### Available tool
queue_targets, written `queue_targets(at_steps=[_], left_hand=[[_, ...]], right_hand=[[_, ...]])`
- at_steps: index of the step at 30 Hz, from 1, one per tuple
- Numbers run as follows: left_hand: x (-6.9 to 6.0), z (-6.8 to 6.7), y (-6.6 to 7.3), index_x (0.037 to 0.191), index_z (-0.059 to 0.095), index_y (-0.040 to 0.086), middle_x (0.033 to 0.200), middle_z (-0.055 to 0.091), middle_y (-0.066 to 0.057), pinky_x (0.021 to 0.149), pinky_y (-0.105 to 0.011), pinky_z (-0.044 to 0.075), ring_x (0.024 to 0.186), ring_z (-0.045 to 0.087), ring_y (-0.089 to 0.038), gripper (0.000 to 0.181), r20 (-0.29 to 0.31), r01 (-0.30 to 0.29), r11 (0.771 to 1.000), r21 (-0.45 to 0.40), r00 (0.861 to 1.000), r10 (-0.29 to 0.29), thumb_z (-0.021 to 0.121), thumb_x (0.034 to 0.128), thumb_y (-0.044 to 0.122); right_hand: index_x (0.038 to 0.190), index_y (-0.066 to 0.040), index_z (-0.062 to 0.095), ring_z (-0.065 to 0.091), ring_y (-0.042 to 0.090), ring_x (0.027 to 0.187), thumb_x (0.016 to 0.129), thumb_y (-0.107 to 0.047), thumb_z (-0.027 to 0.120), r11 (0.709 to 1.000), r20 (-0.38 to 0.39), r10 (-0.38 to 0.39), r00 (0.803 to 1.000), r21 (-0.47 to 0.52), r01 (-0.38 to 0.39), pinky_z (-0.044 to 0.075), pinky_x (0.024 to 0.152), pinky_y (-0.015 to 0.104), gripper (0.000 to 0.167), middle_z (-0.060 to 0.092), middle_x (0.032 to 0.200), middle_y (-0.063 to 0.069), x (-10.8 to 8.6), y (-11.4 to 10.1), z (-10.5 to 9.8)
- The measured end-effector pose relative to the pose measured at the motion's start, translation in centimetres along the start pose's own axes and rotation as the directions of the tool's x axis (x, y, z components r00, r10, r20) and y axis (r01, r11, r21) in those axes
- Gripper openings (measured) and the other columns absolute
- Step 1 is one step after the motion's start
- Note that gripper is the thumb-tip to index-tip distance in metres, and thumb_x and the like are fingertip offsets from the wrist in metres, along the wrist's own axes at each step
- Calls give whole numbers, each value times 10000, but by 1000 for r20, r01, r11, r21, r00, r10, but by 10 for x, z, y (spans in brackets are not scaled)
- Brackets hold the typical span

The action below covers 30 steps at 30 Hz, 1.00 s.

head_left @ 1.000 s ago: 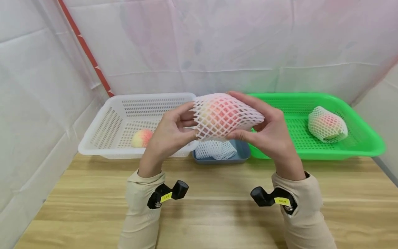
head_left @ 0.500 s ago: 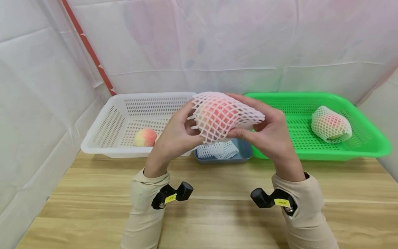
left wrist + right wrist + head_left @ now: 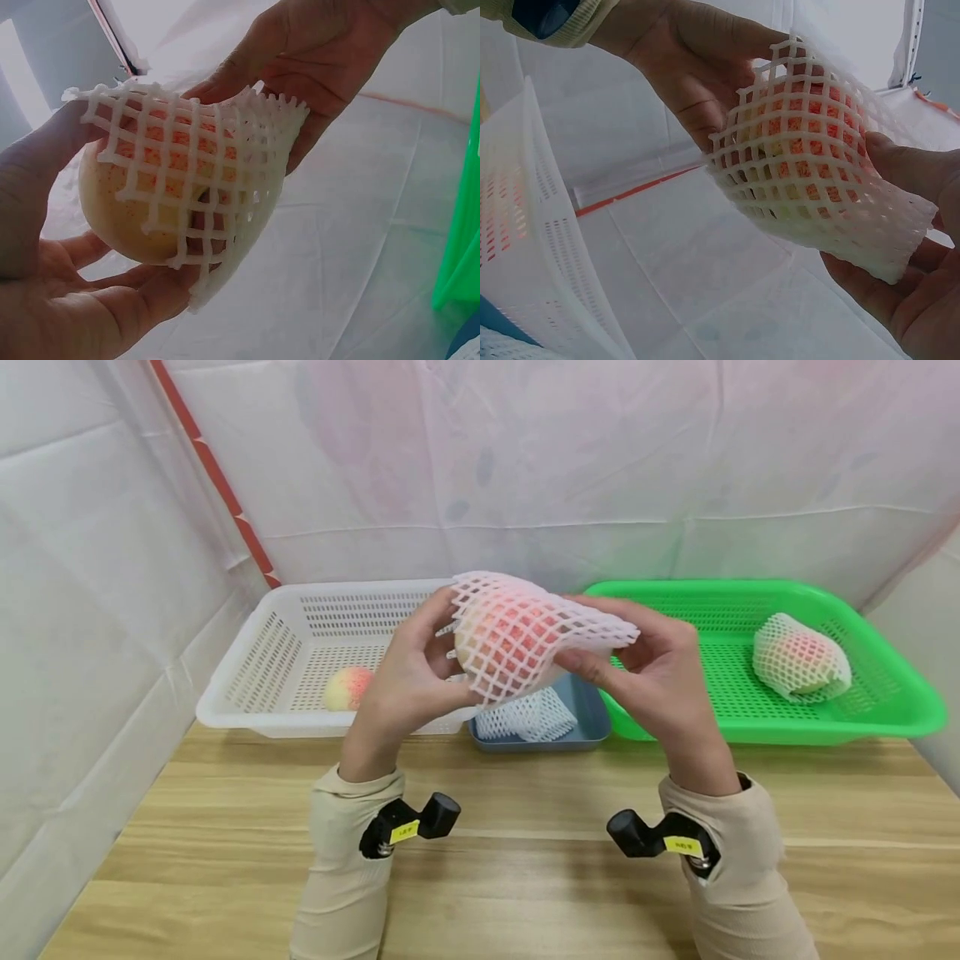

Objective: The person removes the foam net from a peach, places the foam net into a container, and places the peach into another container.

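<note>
A red and yellow peach (image 3: 112, 214) sits inside a white foam net sleeve (image 3: 600, 628), held up over the small blue-grey tray. In the left wrist view the net's wide end leaves part of the peach bare. My left hand (image 3: 401, 689) grips the peach at that side, thumb and fingers around it. On the other side my right hand (image 3: 663, 672) pinches the net near its narrow end, thumb in front; its far fingers are partly hidden by the net. The right wrist view shows the mesh stretched over the fruit, tapering toward the right hand (image 3: 922, 277).
A white basket (image 3: 247, 722) at the left holds a bare peach (image 3: 347, 688). The green basket (image 3: 885, 718) at the right holds a netted peach (image 3: 801, 658). Between them, a blue-grey tray (image 3: 592, 727) contains foam nets (image 3: 532, 717). All stand on a wooden table (image 3: 510, 885).
The netted peach has shifted slightly left and up and tilted, with its narrow end pulled longer. My left hand moved right, then back left; my right thumb now presses farther along the net.
</note>
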<state>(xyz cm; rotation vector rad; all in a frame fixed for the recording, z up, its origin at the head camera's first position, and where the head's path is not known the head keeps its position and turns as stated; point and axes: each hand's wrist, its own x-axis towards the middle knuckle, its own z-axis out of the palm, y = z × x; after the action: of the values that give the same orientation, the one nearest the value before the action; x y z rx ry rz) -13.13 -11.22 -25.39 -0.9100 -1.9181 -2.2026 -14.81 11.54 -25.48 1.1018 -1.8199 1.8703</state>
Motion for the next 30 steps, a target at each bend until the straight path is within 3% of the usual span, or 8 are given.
queue_targets(at_steps=[3, 5, 10, 14, 23, 30], left_hand=[[0, 2, -1, 1383, 365, -64, 1280, 458, -196, 857, -390, 543, 1068, 572, -302, 788, 4, 29, 1000, -6, 1000, -29, 663, 670, -220], [0, 3, -1, 1379, 381, -55, 1248, 485, -198, 843, -380, 550, 1025, 594, -293, 788, -6, 24, 999, 36, 1000, -24, 685, 666, -198], [-2, 5, -3, 1307, 459, -101, 1149, 558, -239, 781, -389, 574, 897, 640, -288, 697, -64, -83, 984, 155, 994, 94, 702, 668, 34], [-2, 7, -5, 1272, 472, -135, 1109, 571, -253, 722, -404, 584, 856, 645, -261, 737, -90, -142, 973, 181, 983, 160, 672, 633, 173], [-4, 10, -3, 1236, 520, -123, 1051, 623, -228, 636, -364, 590, 770, 657, -242, 692, -131, -151, 946, 286, 972, 195, 679, 639, 190], [-3, 12, -3, 1231, 525, -135, 1056, 622, -250, 654, -380, 590, 785, 670, -268, 678, -165, -168, 954, 250, 963, 213, 661, 639, 167]], right_hand=[[1156, 91, 647, 653, 206, 903, 803, -36, 769, 1000, -2, 8, 1000, -19, -8, 551, 722, 219, 395, 691, 1058, 105, -2, 1, -1], [1149, 107, 642, 648, 193, 883, 804, -31, 767, 999, 2, 12, 1000, -36, -12, 534, 674, 197, 393, 692, 1045, 102, -2, 1, -1], [1118, 149, 626, 643, 162, 852, 796, -10, 768, 997, 1, 19, 1000, -78, -19, 514, 637, 186, 387, 693, 1016, 78, -3, 0, 0], [1101, 165, 619, 650, 155, 852, 799, -9, 764, 996, 1, 19, 1000, -89, -19, 528, 670, 195, 376, 693, 1010, 68, -3, 0, 0], [1092, 165, 626, 664, 159, 882, 809, -19, 759, 994, 22, 11, 1000, -109, -9, 553, 757, 231, 363, 697, 1009, 65, -2, 0, 0], [1103, 159, 627, 662, 178, 924, 808, 1, 752, 993, 31, -2, 1000, -121, 6, 551, 795, 247, 357, 696, 1039, 82, -2, 0, 0]])
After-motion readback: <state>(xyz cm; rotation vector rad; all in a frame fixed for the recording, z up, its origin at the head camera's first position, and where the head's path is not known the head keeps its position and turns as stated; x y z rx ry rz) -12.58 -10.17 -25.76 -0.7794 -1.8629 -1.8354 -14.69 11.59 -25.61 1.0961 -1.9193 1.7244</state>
